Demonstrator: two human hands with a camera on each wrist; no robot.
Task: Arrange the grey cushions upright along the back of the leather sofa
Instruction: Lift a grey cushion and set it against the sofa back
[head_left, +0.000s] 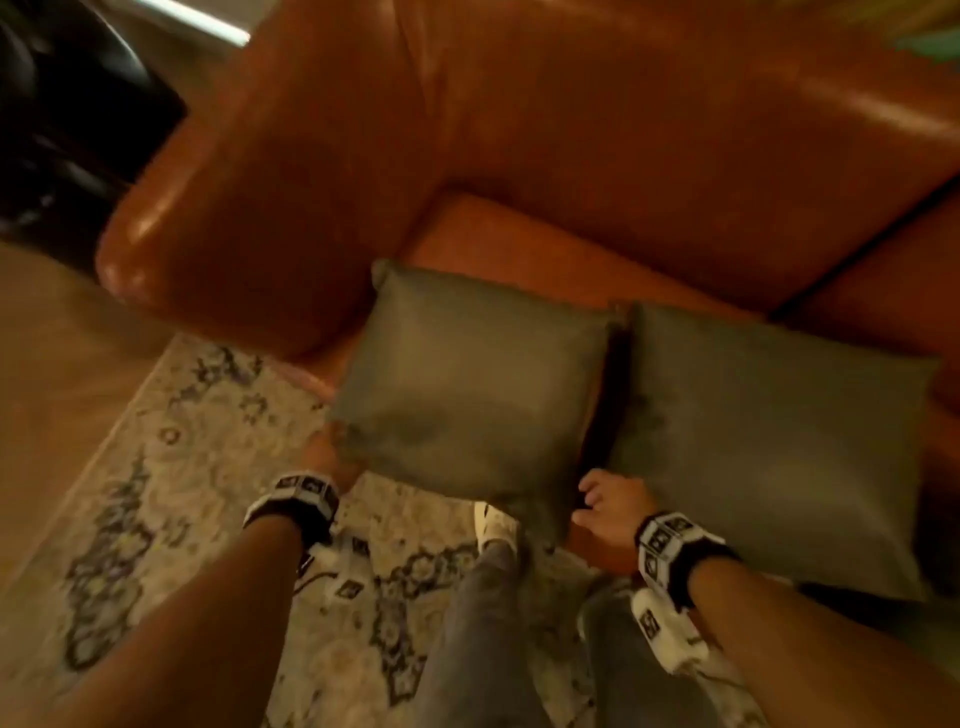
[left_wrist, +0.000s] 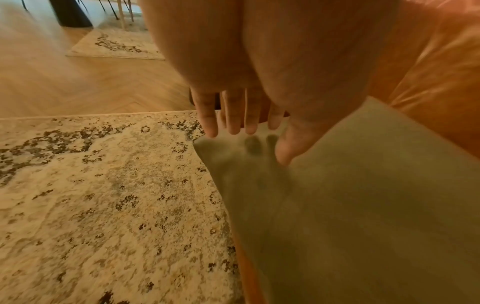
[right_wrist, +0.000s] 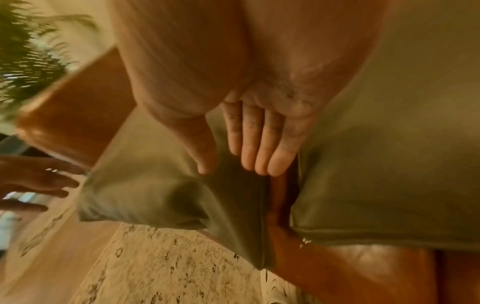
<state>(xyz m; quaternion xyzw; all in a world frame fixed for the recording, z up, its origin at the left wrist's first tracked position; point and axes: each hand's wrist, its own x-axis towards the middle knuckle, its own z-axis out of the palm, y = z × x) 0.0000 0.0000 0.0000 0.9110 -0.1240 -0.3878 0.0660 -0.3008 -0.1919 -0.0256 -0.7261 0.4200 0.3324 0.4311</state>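
The leather sofa (head_left: 597, 130) seat bears two grey cushions (head_left: 467, 379) — flat, side by side.

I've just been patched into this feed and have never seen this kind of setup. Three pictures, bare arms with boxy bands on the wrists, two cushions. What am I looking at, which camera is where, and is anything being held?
There is no machine here: a person works with bare hands, and the boxy bands carry wrist cameras. The big picture comes from a head camera looking down; the other two look along each hand.

Two grey cushions lie flat, side by side, on the seat of an orange-brown leather sofa, above a patterned rug. Neither stands against the back yet.

The left hand reaches, fingers straight, at the outer front corner of the left cushion. The right hand is at the gap between it and the right cushion, fingers straight, thumb near the left cushion's inner edge. Neither hand grips anything, as far as the blur shows.
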